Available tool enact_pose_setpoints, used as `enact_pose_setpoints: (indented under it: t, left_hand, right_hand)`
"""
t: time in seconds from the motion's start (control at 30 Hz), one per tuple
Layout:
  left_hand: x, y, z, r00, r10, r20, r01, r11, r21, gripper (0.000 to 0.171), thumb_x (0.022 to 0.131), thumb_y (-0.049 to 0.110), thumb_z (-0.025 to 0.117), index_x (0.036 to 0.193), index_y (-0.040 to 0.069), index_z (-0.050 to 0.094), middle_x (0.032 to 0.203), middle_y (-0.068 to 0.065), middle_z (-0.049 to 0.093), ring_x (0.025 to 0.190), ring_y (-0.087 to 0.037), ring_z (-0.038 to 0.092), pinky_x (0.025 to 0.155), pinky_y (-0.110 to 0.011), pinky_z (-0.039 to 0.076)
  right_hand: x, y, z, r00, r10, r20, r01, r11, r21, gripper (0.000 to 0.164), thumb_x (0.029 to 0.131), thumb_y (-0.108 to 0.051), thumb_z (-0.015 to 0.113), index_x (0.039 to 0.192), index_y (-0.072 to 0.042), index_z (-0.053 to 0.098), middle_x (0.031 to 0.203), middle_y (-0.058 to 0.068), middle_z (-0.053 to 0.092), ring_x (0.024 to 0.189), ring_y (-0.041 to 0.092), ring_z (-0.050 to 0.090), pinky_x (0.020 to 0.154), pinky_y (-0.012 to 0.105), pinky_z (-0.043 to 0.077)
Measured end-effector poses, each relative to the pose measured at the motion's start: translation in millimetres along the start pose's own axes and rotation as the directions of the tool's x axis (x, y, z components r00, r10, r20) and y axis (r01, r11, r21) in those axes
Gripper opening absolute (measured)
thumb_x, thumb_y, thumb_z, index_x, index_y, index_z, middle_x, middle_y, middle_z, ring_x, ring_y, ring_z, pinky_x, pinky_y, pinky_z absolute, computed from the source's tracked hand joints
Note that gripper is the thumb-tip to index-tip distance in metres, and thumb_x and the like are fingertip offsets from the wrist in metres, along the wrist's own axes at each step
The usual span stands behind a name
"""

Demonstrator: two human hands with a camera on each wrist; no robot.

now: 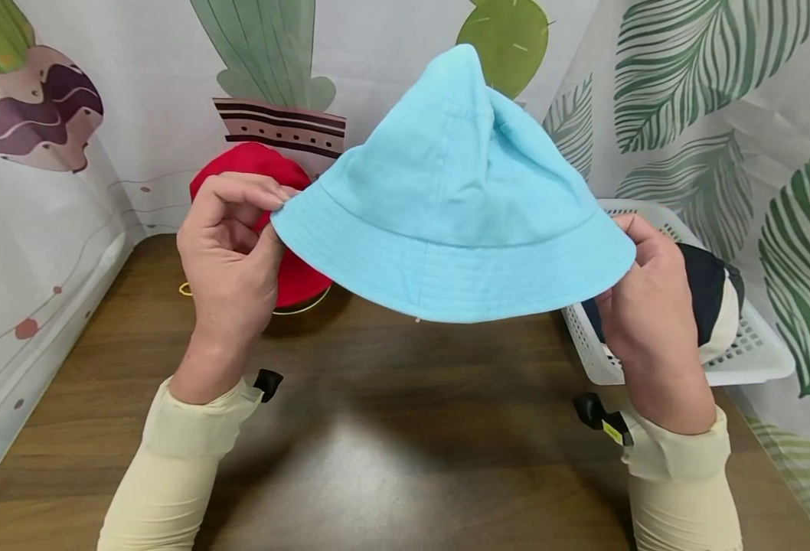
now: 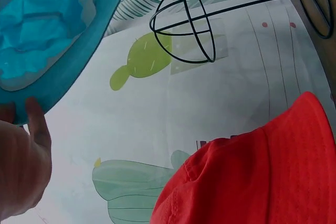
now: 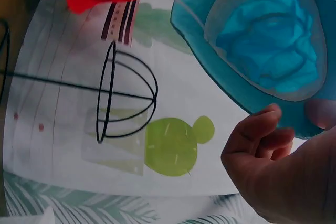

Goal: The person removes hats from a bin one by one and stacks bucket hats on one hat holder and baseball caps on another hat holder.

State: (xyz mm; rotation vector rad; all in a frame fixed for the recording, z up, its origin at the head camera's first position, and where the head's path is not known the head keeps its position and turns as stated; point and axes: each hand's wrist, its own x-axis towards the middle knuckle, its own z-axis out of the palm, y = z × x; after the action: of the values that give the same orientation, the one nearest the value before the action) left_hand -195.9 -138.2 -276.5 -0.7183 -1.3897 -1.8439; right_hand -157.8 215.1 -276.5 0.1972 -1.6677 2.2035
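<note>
A light blue bucket hat (image 1: 439, 222) is held up above the table, its crown pointing upward and slightly creased. My left hand (image 1: 229, 252) pinches the left edge of the brim between thumb and fingers. At the opposite edge, my right hand (image 1: 656, 314) grips the brim, its fingers partly hidden by the hat. Both wrist views look up into the hat's opening, showing the blue lining (image 3: 270, 40) with a pale band around it. A black wire hat stand (image 2: 257, 4) with a domed top appears bare in the wrist views; the blue hat hides it in the head view.
Behind my left hand, a red hat (image 1: 253, 161) sits raised over a round wire base. At the right, a white plastic basket (image 1: 756, 371) holds a black and cream cap (image 1: 704, 291). A plant-printed cloth (image 1: 150, 92) hangs behind the wooden table (image 1: 377, 474).
</note>
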Motion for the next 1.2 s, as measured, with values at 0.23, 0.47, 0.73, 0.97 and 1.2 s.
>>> enact_pose_setpoints:
  t: [0.23, 0.47, 0.73, 0.97, 1.2]
  left_hand:
    - [0.3, 4.1, 9.1, 0.996, 0.067, -0.066, -0.074, 0.992, -0.106, 0.015, 0.087, -0.016, 0.072, 0.09, -0.02, 0.058, 0.094, -0.023, 0.065, 0.09, -0.04, 0.069, 0.092, -0.04, 0.06]
    - [1.4, 5.6, 8.3, 0.99, 0.083, -0.111, -0.096, 0.988, -0.118, 0.017, 0.086, -0.015, 0.075, 0.089, -0.019, 0.058, 0.093, -0.023, 0.065, 0.09, -0.04, 0.068, 0.092, -0.04, 0.059]
    - [0.7, 5.6, 9.6, 0.995, 0.074, -0.072, -0.081, 0.991, -0.106, 0.015, 0.085, -0.016, 0.073, 0.087, -0.018, 0.058, 0.092, -0.021, 0.065, 0.092, -0.04, 0.068, 0.093, -0.04, 0.058]
    - [2.6, 1.9, -11.6, 0.963, -0.261, 0.072, 0.266, 0.96, -0.084, 0.01, 0.094, -0.008, 0.069, 0.092, -0.003, 0.061, 0.091, -0.014, 0.063, 0.084, -0.026, 0.063, 0.078, -0.027, 0.057]
    - [9.2, 4.0, -24.5, 0.758, -0.566, 0.323, 0.625, 0.772, -0.114, 0.024, 0.109, 0.003, 0.049, 0.119, -0.005, 0.07, 0.105, -0.011, 0.071, 0.088, -0.026, 0.073, 0.087, -0.037, 0.063]
  right_hand:
    - [2, 1, -13, 0.956, 0.077, 0.282, -0.116, 0.986, 0.123, 0.023, 0.109, -0.015, 0.058, 0.096, -0.009, 0.075, 0.083, -0.002, 0.065, 0.081, 0.011, 0.064, 0.073, 0.027, 0.055]
    - [3, -2, -11, 0.854, 0.091, 0.512, -0.329, 0.857, 0.396, 0.043, 0.114, -0.004, 0.028, 0.114, 0.007, 0.069, 0.103, 0.011, 0.071, 0.092, 0.022, 0.071, 0.083, 0.034, 0.061]
    - [1, -7, -6, 0.909, 0.154, 0.386, -0.379, 0.688, 0.619, 0.042, 0.114, -0.009, 0.028, 0.113, 0.014, 0.064, 0.106, 0.023, 0.071, 0.093, 0.033, 0.073, 0.086, 0.044, 0.063]
    - [-2, -1, 0, 0.95, 0.1, 0.296, -0.249, 0.816, 0.522, 0.022, 0.11, 0.001, 0.046, 0.122, 0.011, 0.06, 0.108, 0.018, 0.07, 0.093, 0.026, 0.073, 0.082, 0.033, 0.062]
    - [-3, 5, 7, 0.971, 0.079, 0.228, -0.187, 0.842, 0.506, 0.015, 0.108, 0.005, 0.05, 0.116, 0.01, 0.061, 0.102, 0.017, 0.07, 0.088, 0.025, 0.073, 0.077, 0.033, 0.061]
